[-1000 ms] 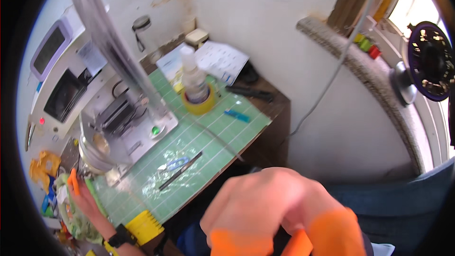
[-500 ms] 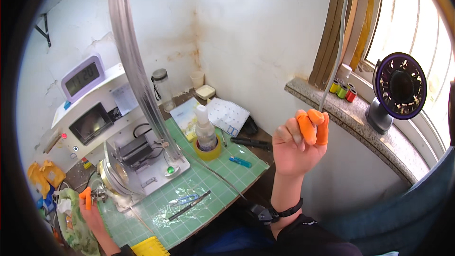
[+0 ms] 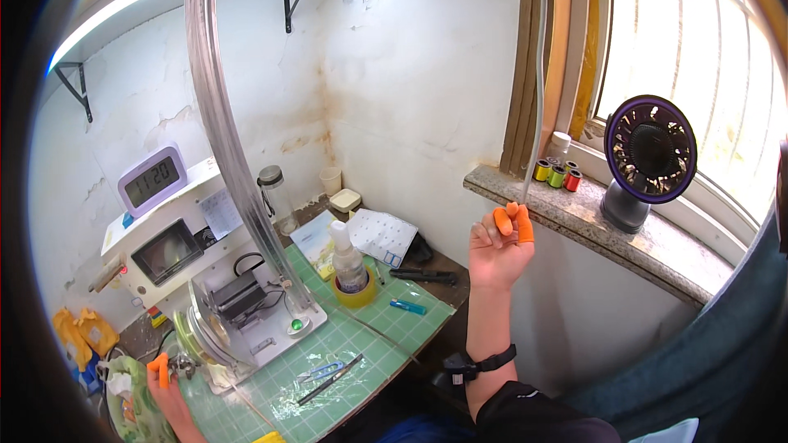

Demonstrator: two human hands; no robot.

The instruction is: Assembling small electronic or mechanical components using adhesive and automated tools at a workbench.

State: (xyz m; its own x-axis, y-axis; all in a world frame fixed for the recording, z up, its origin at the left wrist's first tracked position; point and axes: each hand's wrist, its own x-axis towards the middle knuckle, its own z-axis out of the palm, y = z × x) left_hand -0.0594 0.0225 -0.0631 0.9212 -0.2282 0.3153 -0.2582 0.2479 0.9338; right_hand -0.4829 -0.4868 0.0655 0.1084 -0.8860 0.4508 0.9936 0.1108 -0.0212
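My right hand (image 3: pixel 499 250) is raised in front of the windowsill, with orange finger covers on its fingertips. Its thumb and fingers close in a pinch; anything between them is too small to make out. A long grey cord (image 3: pixel 539 57) comes down from above to these fingertips; I cannot tell whether they hold it or it passes behind. At lower left, my left hand (image 3: pixel 171 400) also wears orange covers. Its bent fingers are closed beside a small metal fitting (image 3: pixel 187 367) on the white machine (image 3: pixel 168 253) with round discs (image 3: pixel 209 324); what they grip is hidden.
On the green mat (image 3: pixel 377 369) lie blue snips (image 3: pixel 322 372), a dark strip (image 3: pixel 332 379) and a teal cutter (image 3: pixel 408 307). A spray bottle (image 3: pixel 349 262) stands inside a yellow tape roll (image 3: pixel 355 294). The sill (image 3: pixel 501 186) holds thread spools (image 3: pixel 556 176) and a fan (image 3: pixel 651 152).
The view has tilted upward, bringing in more of the ceiling lamp. My right hand sits a little lower in the picture, still pinched. The left hand stays by the metal fitting.
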